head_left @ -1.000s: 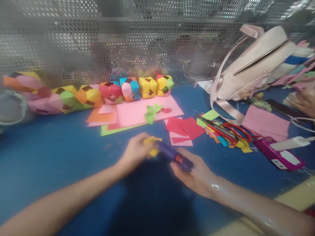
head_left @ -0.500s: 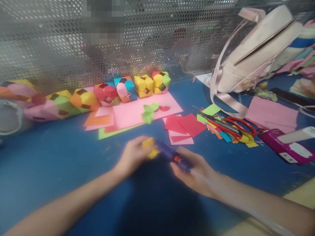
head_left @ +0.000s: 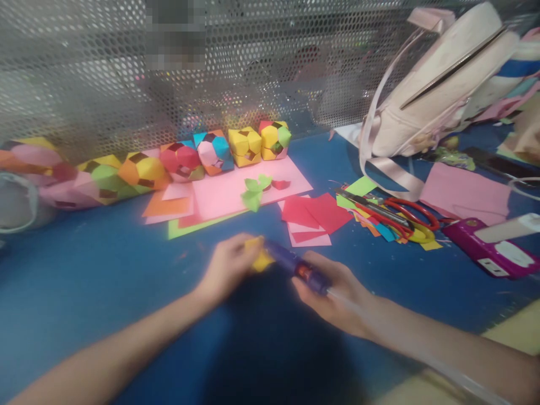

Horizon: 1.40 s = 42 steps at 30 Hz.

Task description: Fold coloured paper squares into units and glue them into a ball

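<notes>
My left hand (head_left: 230,260) is closed in a pinch on a small folded piece of yellow paper (head_left: 262,256). My right hand (head_left: 340,284) wraps around a purple pen-shaped tool, which looks like a glue pen (head_left: 284,259). Its tip is at the right side of the yellow paper; blur hides whether they touch. From the pen's rear a clear, flexible stick or cord (head_left: 392,332) runs back over the right forearm. Beyond the hands, green folded paper petals (head_left: 253,194) and a small red piece (head_left: 280,184) lie on pink paper (head_left: 215,191).
Several folded paper balls (head_left: 244,147) line a perforated metal panel (head_left: 253,73). Red paper squares (head_left: 327,214), red-handled scissors (head_left: 411,211), colourful scraps and a purple device (head_left: 491,250) lie on the blue table (head_left: 126,270). A pale bag (head_left: 439,84) stands at the back right.
The view has shifted very slightly. Both hands keep the same hold, and the paper and pen stay in nearly the same place.
</notes>
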Each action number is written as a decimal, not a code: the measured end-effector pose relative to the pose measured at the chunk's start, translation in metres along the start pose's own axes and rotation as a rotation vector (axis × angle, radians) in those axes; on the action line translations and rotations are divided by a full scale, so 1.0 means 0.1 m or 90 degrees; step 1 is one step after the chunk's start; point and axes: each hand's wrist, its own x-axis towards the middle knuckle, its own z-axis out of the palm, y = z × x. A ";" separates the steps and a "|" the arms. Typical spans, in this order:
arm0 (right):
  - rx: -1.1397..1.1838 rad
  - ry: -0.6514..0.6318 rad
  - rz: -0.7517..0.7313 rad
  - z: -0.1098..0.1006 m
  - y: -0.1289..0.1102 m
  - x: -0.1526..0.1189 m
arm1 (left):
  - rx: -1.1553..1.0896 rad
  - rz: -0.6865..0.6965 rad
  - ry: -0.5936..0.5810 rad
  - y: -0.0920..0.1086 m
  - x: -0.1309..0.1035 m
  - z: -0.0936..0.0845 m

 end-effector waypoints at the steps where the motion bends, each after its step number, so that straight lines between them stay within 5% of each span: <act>1: -0.003 0.002 -0.003 0.00 -0.01 0.00 | 0.001 0.001 0.006 0.00 0.00 0.00; 42: -0.072 0.016 0.000 -0.03 -0.08 0.00 | 0.116 0.058 0.012 -0.09 0.01 0.00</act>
